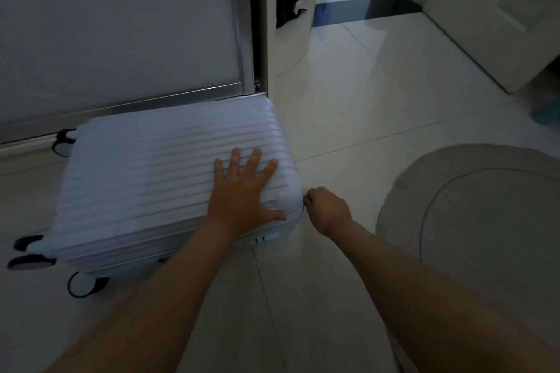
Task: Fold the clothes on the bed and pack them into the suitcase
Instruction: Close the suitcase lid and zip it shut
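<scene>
A pale ribbed hard-shell suitcase (145, 179) lies flat and closed on the tiled floor, its black-and-white wheels pointing left. My left hand (242, 191) presses flat on the lid near the right corner, fingers spread. My right hand (325, 209) is at that same corner, its fingers curled and pinching a small zipper pull (305, 199) on the suitcase's side seam. No clothes and no bed are in sight.
A frosted sliding door with a metal frame (121, 39) stands right behind the suitcase. A round grey rug (485, 221) lies on the floor to the right. A white door (500, 15) stands open at the far right, with a doorway beyond.
</scene>
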{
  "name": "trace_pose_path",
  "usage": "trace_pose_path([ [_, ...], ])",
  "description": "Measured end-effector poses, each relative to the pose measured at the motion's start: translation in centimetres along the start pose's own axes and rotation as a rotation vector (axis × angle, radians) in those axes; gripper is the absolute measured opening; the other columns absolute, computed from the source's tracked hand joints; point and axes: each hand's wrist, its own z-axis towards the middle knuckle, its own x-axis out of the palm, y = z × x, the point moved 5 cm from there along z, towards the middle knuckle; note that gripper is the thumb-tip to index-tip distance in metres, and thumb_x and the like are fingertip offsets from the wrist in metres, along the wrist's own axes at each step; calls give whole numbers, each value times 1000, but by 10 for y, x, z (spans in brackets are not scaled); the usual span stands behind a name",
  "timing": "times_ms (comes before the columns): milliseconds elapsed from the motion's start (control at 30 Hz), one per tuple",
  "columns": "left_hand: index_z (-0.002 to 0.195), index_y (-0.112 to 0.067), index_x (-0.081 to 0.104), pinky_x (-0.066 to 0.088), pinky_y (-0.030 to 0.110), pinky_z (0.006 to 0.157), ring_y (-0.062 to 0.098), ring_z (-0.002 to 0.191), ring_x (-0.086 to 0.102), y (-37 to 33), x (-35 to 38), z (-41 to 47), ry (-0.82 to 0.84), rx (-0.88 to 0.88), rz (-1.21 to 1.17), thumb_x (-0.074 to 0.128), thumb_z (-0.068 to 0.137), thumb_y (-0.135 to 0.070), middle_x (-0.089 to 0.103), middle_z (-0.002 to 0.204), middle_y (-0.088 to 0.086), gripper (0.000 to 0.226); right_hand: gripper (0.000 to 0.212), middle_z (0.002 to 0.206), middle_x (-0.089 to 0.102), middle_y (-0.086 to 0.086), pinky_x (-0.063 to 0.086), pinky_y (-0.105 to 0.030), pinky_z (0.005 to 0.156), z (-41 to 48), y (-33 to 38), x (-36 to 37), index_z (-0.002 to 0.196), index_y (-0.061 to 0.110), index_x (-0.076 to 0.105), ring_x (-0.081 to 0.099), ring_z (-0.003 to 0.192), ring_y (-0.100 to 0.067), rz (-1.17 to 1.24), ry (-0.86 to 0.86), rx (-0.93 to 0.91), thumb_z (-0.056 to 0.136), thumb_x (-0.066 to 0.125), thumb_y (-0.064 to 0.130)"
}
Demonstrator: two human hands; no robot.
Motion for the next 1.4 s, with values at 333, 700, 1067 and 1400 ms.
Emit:
trace_pose_path([
  [333, 149, -34, 35, 20, 69, 109, 43, 141, 30, 2, -4, 17, -16, -1, -33, 34, 58, -95, 31, 157, 5, 109, 33, 69, 57, -5, 32, -29, 47, -38, 8, 12, 71, 17, 55, 58, 54, -28, -70, -311, -130, 96, 43, 34],
  [700, 154, -33, 17, 9, 64, 113, 35, 148, 16, 14, -10, 12, 42, 28, -112, 56, 59, -86, 16, 162, 4, 116, 33, 56, 63, -3, 35, -22, 39, -66, 116, 62, 70, 18, 70, 58, 44, -21, 116, -314, -307, 88, 46, 31],
  [1067, 153, -22, 28, 32, 62, 107, 43, 139, 32, 152, -25, -80, 127, -111, 57, 40, 53, -96, 30, 156, 15, 125, 35, 83, 70, -15, 46, -37, 66, -79, 175, 78, 85, 10, 68, 65, 79, -35, 143, -92, -303, 97, 43, 32],
  [1400, 156, -29, 12, 19, 56, 117, 36, 147, 16, 165, -24, -85, 150, -114, -25, 47, 54, -94, 13, 162, 8, 126, 34, 106, 71, -18, 54, -42, 83, -69, 277, 118, 113, 9, 71, 67, 96, -38, 116, 46, -456, 97, 49, 30],
])
